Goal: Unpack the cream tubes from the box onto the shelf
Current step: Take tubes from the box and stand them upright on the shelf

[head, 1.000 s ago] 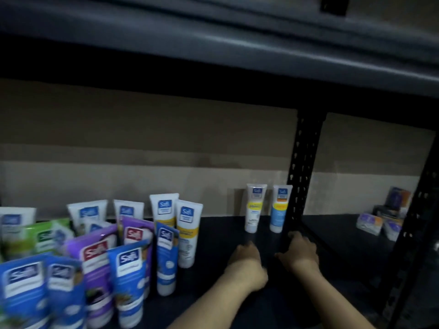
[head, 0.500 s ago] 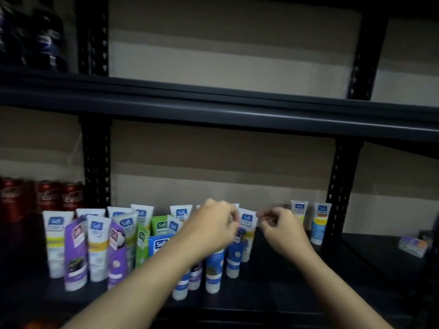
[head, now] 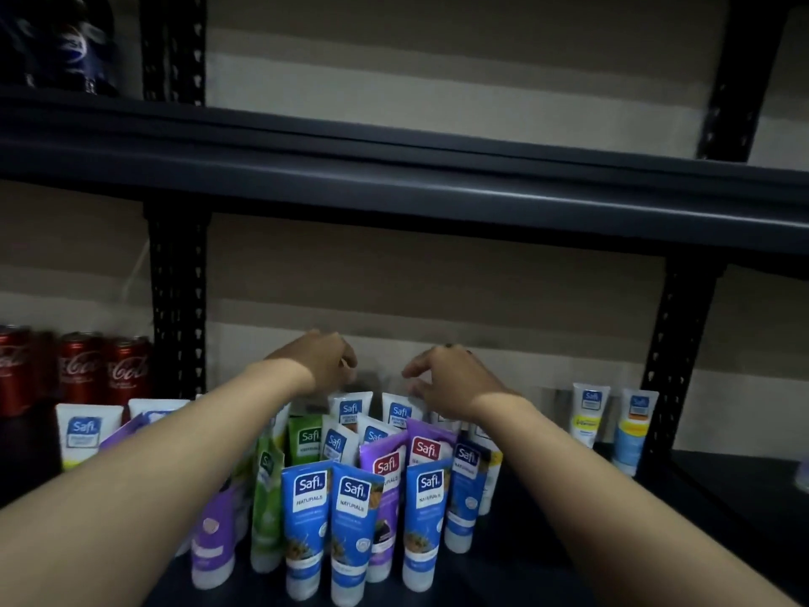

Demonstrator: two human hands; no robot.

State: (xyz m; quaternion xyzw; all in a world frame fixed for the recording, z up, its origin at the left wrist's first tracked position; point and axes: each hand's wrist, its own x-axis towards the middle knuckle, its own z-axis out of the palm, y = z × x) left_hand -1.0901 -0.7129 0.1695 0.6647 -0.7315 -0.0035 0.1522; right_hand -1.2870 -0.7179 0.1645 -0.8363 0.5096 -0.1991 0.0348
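Note:
Several Safi cream tubes (head: 307,514) in blue, purple, green and white stand cap-down in a tight cluster on the dark shelf (head: 582,558). Both arms reach over the cluster to its back row. My left hand (head: 321,359) hovers with its fingers bent down just above a white tube (head: 350,407); the fingertips are hidden. Above another white tube (head: 397,411), my right hand (head: 448,376) has its thumb and fingers apart, fingertips at the tube's top edge. Two more white tubes (head: 589,416) stand apart at the right. No box is in view.
Red cola cans (head: 127,370) stand on the same shelf at the left, beyond a black upright (head: 177,326). Another upright (head: 672,343) rises at the right. The upper shelf's beam (head: 394,181) runs close overhead, with dark bottles (head: 74,46) on it.
The view has pulled back and swung left from the shelf's right end. Both hands rose off the shelf board and now reach over the tube cluster to its back row.

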